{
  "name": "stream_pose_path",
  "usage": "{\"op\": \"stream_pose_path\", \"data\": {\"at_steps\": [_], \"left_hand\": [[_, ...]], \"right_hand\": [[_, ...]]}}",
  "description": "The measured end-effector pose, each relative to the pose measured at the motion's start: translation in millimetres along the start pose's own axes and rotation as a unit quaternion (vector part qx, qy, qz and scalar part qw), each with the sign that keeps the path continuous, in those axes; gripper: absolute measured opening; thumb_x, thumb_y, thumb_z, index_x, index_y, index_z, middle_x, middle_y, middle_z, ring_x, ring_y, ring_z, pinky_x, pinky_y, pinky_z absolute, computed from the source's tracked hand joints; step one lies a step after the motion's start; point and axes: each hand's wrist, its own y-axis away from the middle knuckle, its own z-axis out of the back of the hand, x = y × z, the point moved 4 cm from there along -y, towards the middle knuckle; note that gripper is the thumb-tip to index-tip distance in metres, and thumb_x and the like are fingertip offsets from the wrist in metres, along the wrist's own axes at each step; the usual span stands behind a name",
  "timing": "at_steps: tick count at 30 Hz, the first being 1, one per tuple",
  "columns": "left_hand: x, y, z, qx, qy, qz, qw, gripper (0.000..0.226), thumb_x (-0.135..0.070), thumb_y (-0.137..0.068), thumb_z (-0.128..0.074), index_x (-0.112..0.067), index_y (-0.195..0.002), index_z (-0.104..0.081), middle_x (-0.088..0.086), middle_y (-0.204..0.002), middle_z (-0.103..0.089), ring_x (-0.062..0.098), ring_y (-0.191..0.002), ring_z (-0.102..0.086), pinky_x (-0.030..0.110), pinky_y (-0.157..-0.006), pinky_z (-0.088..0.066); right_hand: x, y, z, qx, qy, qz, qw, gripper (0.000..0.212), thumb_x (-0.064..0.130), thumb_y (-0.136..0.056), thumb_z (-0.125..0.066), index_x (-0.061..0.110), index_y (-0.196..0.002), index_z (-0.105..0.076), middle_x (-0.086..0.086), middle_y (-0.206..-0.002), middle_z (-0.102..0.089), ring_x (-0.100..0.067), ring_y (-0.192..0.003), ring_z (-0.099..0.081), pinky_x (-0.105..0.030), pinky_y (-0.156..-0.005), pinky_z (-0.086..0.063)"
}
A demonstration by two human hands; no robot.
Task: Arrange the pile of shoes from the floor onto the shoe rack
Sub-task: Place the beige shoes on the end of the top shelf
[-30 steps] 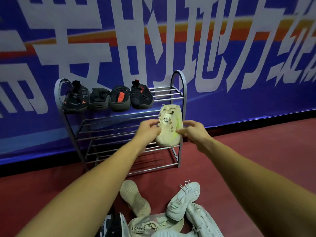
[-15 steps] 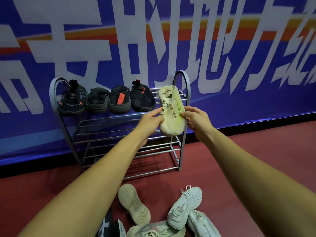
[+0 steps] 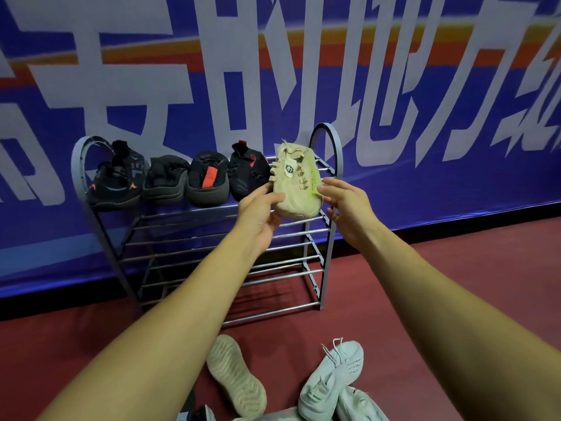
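A beige knit shoe (image 3: 299, 183) sits toe toward me at the right end of the top shelf of the grey metal shoe rack (image 3: 326, 138). My left hand (image 3: 258, 214) pinches its left front edge. From the other side, the fingers of my right hand (image 3: 346, 208) press against the shoe. Several black shoes (image 3: 208, 180) line the same shelf to the left. The lower shelves (image 3: 212, 268) hold nothing. On the floor near me lie a beige shoe turned sole up (image 3: 236, 378) and two white sneakers (image 3: 331, 378).
A blue banner with large white characters (image 3: 273, 71) covers the wall right behind the rack. Red floor (image 3: 440, 284) stretches out to the right of the rack. A dark shoe (image 3: 194, 414) peeks in at the bottom edge.
Both hands lifted the beige shoe from in front of the middle shelf up to the top shelf's right end, beside the black shoes.
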Motion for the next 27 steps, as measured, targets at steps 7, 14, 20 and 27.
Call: {"op": "stream_pose_path", "data": {"at_steps": [7,14,20,27], "left_hand": [[12.3,-4.2,-3.7,-0.075,0.061,-0.013,0.995,0.052,0.007,-0.090,-0.056,-0.015,-0.136,-0.060,0.000,-0.105,-0.071,0.016,-0.086,-0.067,0.019,-0.050,-0.050],[11.8,-2.8,-5.4,-0.044,-0.002,-0.039,0.998,0.048,-0.012,-0.091,-0.069,-0.017,-0.137,-0.058,-0.004,-0.097,-0.073,0.008,-0.078,-0.066,0.020,-0.057,-0.048],[27.6,1.8,-3.0,0.032,-0.135,-0.012,0.990,0.057,-0.021,-0.082,-0.077,-0.031,-0.133,-0.053,-0.001,-0.110,-0.072,0.013,-0.092,-0.068,0.031,-0.072,-0.046],[27.6,-5.9,1.9,-0.011,-0.160,-0.067,0.985,0.059,-0.028,-0.080,-0.082,-0.025,-0.133,-0.057,0.002,-0.115,-0.071,0.015,-0.105,-0.066,0.026,-0.076,-0.047]], "right_hand": [[-6.8,3.8,9.1,-0.016,0.088,-0.070,0.994,0.030,0.021,-0.088,-0.073,0.009,-0.115,-0.069,-0.001,-0.096,-0.070,-0.007,-0.066,-0.057,-0.025,-0.059,-0.036],[-2.2,10.9,-1.3,0.077,0.093,-0.086,0.989,0.036,0.030,-0.092,-0.070,0.004,-0.117,-0.067,0.007,-0.061,-0.057,-0.005,-0.050,-0.044,-0.019,-0.047,-0.032],[-11.7,10.8,-7.6,0.017,0.036,-0.059,0.997,0.023,0.021,-0.099,-0.063,0.005,-0.115,-0.068,-0.004,-0.082,-0.062,-0.008,-0.057,-0.042,-0.020,-0.048,-0.032],[-27.1,7.9,-13.6,-0.043,-0.014,-0.041,0.998,0.052,0.031,-0.089,-0.076,0.009,-0.132,-0.056,-0.010,-0.113,-0.067,-0.008,-0.070,-0.053,-0.023,-0.060,-0.039]]}}
